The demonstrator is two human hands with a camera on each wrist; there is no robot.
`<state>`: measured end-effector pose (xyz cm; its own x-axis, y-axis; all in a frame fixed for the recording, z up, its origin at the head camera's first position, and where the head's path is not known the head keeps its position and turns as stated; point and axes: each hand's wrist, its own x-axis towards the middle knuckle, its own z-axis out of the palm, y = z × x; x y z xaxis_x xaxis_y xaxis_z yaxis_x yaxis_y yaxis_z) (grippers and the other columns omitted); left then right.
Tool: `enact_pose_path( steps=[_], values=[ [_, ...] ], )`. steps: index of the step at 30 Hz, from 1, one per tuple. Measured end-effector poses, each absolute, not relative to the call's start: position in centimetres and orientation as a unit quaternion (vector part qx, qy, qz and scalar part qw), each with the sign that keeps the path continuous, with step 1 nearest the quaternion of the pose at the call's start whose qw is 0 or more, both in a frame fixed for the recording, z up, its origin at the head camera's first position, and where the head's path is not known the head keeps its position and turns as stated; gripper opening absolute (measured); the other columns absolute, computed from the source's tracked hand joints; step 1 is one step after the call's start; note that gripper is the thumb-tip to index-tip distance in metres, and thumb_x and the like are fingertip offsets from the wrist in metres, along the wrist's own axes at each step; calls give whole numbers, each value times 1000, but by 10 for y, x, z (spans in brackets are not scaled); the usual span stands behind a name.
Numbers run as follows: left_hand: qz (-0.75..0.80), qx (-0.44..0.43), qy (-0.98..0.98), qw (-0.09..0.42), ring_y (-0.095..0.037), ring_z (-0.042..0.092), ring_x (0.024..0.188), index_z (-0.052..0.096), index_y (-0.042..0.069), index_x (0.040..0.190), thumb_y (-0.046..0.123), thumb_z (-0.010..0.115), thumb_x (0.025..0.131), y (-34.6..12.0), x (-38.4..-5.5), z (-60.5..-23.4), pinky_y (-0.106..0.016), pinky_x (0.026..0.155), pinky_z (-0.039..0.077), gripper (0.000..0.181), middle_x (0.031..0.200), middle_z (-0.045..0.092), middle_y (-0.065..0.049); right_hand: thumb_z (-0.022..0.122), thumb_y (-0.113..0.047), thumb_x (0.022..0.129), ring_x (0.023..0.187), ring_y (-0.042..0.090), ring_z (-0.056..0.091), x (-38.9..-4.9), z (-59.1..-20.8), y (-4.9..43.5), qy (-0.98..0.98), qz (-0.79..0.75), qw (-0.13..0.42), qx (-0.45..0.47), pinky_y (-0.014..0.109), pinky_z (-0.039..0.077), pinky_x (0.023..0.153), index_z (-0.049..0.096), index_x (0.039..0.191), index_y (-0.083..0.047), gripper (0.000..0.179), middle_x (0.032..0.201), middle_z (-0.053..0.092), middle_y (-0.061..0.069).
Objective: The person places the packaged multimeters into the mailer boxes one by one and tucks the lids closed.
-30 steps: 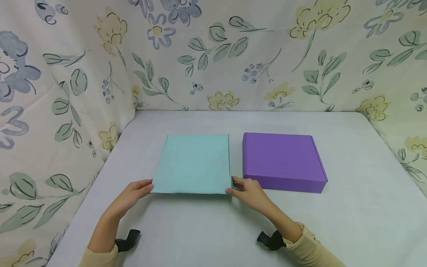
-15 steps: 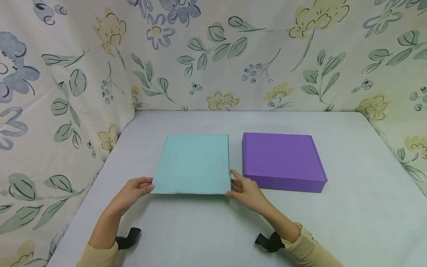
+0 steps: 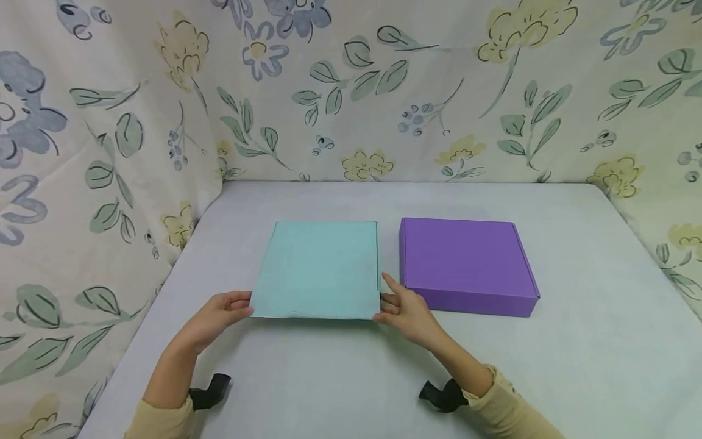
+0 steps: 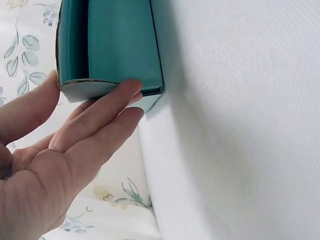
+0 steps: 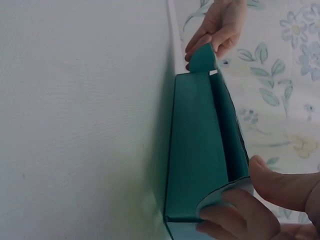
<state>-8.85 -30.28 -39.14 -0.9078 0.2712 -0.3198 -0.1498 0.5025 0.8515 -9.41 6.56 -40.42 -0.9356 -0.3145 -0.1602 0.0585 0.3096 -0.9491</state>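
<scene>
A light teal cardboard mailer box (image 3: 318, 268) lies on the table, its lid not fully down at the front. In the wrist views a dark gap shows between the lid and the front wall (image 5: 195, 145). My left hand (image 3: 214, 314) holds the front left corner, thumb at the lid edge and fingers along the rounded side flap (image 4: 90, 91). At the front right corner my right hand (image 3: 408, 314) has its thumb on the lid edge and curled fingers against the other side flap (image 5: 225, 195). Its index finger points out along the box's side.
To the right stands a closed purple cardboard box (image 3: 466, 256), close to my right hand. A white cloth covers the table (image 3: 329, 384). Floral curtains (image 3: 351, 91) hang behind and at the sides. Black straps (image 3: 211, 393) sit at both wrists.
My right index finger has straightened and lifted away from the box's side. The left fingers have shifted slightly at their corner. Both boxes stay in place.
</scene>
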Motion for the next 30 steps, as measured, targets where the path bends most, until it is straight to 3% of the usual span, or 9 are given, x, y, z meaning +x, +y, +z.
enact_pose_path(
  steps=[11,17,21,25,30],
  values=[
    [457,41,868,191,-43,57,114,43,-20,130,6,64,92,-305,-95,-391,-51,92,49,50,125,56,-33,76,6,79,112,38,60,-98,-409,65,814,-553,146,-101,31,57,77,29,147,9,83,138,43,35],
    [450,86,850,261,-50,41,129,26,-19,143,10,68,91,-312,-116,-388,-56,101,41,73,143,36,-38,80,-3,78,119,40,56,-103,-406,69,855,-484,139,-123,42,53,89,30,147,8,86,137,49,30],
    [469,110,817,316,-51,31,134,14,-20,145,8,72,87,-318,-133,-392,-52,104,38,86,147,24,-40,79,-4,79,130,44,42,-106,-404,70,853,-479,154,-138,47,46,98,23,148,12,89,145,38,31],
    [486,104,797,342,-50,33,133,12,-23,143,3,75,82,-323,-144,-397,-46,102,43,92,146,23,-41,79,-7,80,132,45,38,-111,-405,70,855,-466,167,-152,49,42,102,22,145,17,90,148,30,32],
    [481,77,805,338,-47,40,131,19,-25,141,2,79,77,-322,-150,-399,-44,102,43,92,144,31,-39,79,-7,80,131,42,42,-116,-408,70,853,-467,192,-135,48,40,104,21,145,17,90,145,34,33]
  ],
)
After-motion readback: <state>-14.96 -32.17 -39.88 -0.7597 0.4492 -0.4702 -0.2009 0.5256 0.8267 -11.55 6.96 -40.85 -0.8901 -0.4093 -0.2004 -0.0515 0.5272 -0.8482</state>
